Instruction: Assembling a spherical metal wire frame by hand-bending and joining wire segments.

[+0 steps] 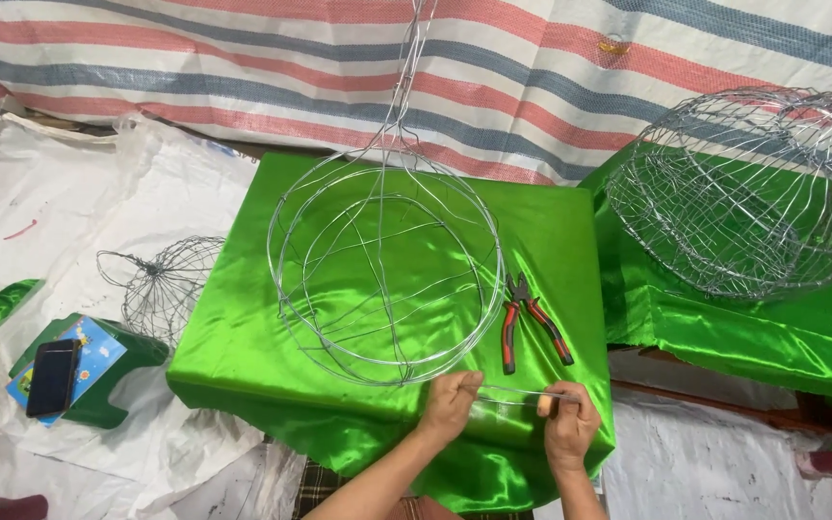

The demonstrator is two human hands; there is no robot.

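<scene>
My left hand (pixel 452 402) and my right hand (pixel 570 422) pinch the two ends of a thin silver wire piece (pixel 517 393) held level between them, at the front edge of a table draped in shiny green cloth (pixel 243 327). Just beyond my hands lies a round wire basket frame (pixel 384 270) made of stacked rings and crossing spokes, its long twisted handle running up and away. Red-and-black pliers (pixel 529 323) rest on the cloth to the right of the frame, jaws pointing away from me.
A larger finished wire basket (pixel 743 193) sits on a second green-covered surface at right. A small wire basket (pixel 161 284) lies on white sheeting at left, near a dark phone (pixel 53 377) on a blue booklet. A striped tarp (pixel 551 67) hangs behind.
</scene>
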